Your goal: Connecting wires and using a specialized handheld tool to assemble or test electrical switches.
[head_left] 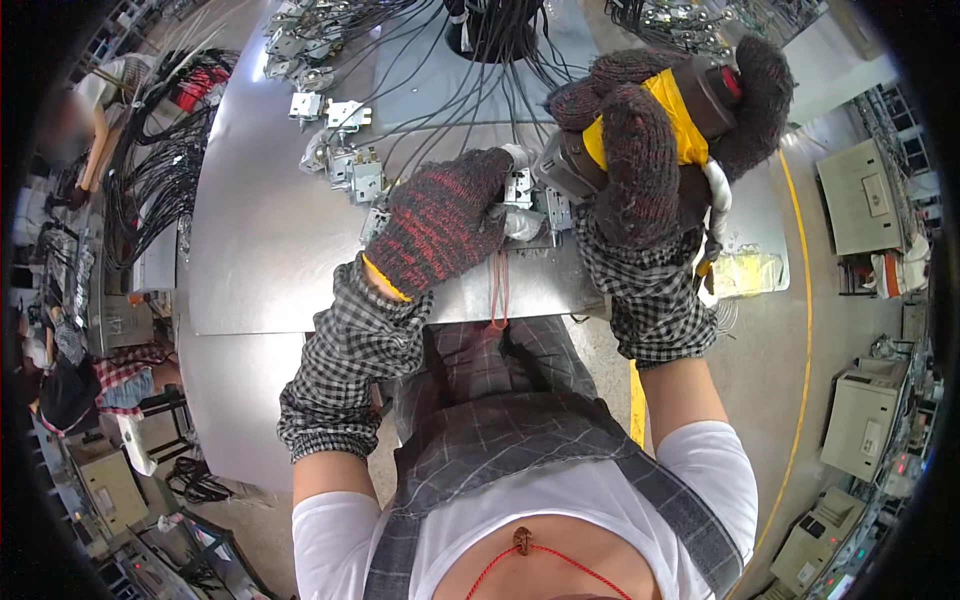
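Observation:
My left hand (440,217), in a dark red-and-black knit glove with pale-covered fingertips, is closed on a small silver metal lock-like part (519,188) near the table's front edge. Wrapped in my right hand (640,185), also gloved, is a dark hand-held power tool (570,165) with yellow tape round its body and a red piece at its far end. The tool's front end is close beside the metal part; whether they touch is hidden. More silver parts (557,208) lie just under the tool.
A row of similar metal parts with thin black cables (348,115) runs along the left of the metal table (260,270). The cables gather at a black stand (490,35) at the back. A hanging cable bundle (165,160) and a person (90,120) are at far left.

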